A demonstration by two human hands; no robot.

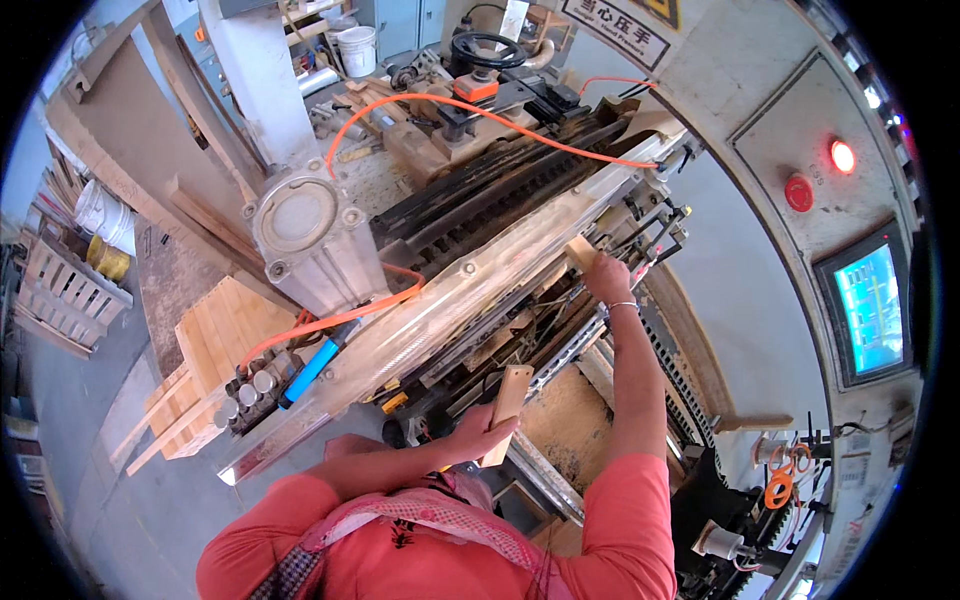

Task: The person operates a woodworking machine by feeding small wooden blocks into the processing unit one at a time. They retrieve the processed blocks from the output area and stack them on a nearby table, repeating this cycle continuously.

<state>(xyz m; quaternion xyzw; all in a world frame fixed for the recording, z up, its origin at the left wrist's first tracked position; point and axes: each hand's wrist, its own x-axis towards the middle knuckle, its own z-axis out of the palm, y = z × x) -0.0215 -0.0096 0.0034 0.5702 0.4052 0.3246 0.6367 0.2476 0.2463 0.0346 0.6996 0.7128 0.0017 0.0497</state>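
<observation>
Close to my body, my left hand (476, 436) is closed around a short wooden board (512, 392) held tilted up. Small holes show near the board's upper end. Farther out, my right arm reaches over the machine, and my right hand (608, 280) grips a pale wooden piece (579, 251) by its near end. That piece is just above the rods and clamps of the machine (640, 225). My fingers hide part of it, so I cannot tell whether it touches the machine.
A long metal beam (420, 330) crosses in front of me, bearing a large cylinder (310, 225) and an orange hose (430, 97). Stacked planks (215, 335) stand at left. At right is a control panel with a lit screen (868, 305) and red button (798, 193). Sawdust (570, 420) lies below.
</observation>
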